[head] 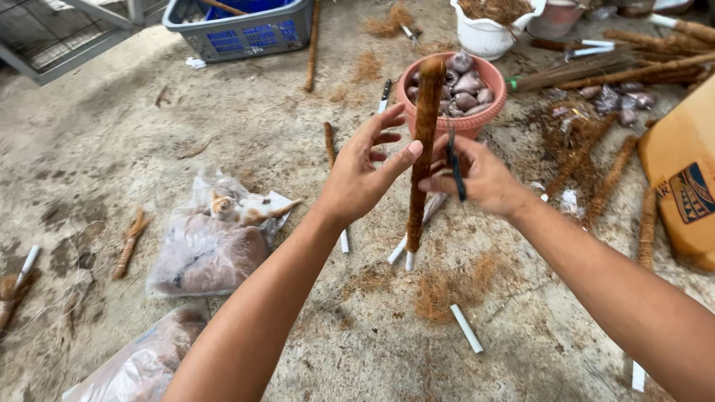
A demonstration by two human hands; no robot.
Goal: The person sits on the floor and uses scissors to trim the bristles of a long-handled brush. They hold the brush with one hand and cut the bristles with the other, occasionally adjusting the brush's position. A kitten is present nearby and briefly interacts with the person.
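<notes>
Two hands meet around one upright coir-wrapped stick [423, 160], held over the concrete floor [112, 141]. The left hand [361, 175] is spread, fingers fanned, with only the thumb tip pressing the wrap about halfway up. The right hand [477, 175] is curled against the stick's other side and grips a dark, narrow tool [454, 167]; its kind is unclear. Brown fibre covers the stick from its top down to near the bottom, where a short white pipe end [410, 260] shows bare, so the wrapping looks nearly complete on this piece. Just behind stands a pink bowl [488, 74] of small wrapped lumps. Finished fibre sticks [612, 179] lie to the right, bare white pipe pieces [466, 328] and loose fibre tufts [447, 286] below, and plastic bags [208, 253] of brown material to the left.
</notes>
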